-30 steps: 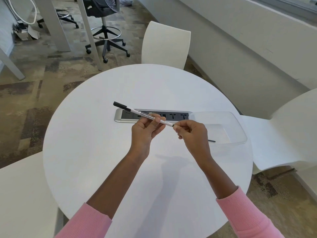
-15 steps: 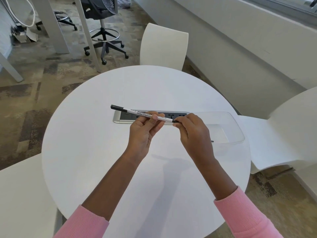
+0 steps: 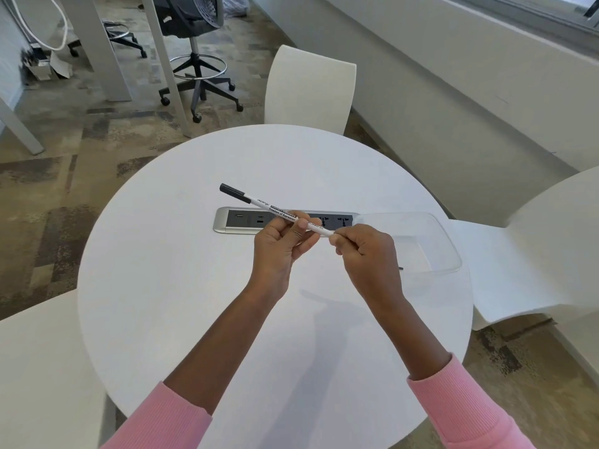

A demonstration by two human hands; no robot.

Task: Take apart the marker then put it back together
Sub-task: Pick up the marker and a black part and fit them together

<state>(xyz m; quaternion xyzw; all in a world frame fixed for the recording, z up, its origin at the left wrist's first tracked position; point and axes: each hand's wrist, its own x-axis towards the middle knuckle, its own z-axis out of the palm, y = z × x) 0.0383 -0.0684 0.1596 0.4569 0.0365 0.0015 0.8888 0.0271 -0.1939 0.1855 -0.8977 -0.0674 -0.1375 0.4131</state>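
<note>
White and round, the table [image 3: 194,286] fills the middle of the view, with white chairs [image 3: 311,89] around it, patchy carpet beyond, and a dark office chair [image 3: 194,34] on wheels further back. Set into the tabletop is a silver power strip [image 3: 238,220] with dark sockets, and a clear plastic tray [image 3: 431,241] lies just beside it to the right.

Both hands are raised above the table, close together, and share one marker [image 3: 275,210]. The left hand [image 3: 278,247] is curled, its thumb and fingertips [image 3: 303,224] pinching the white barrel near the middle, over the printed lettering. The right hand [image 3: 366,251] is closed into a loose fist around the barrel's near end, which is hidden inside the fingers; what that end looks like cannot be told.

From the right hand the marker slants up and away to the left, passing through the left hand's grip and over the power strip. Its black cap [image 3: 231,191] is on the far end, sticking out well past the left hand. Pink sleeves [image 3: 460,406] cover both forearms near the bottom edge.
</note>
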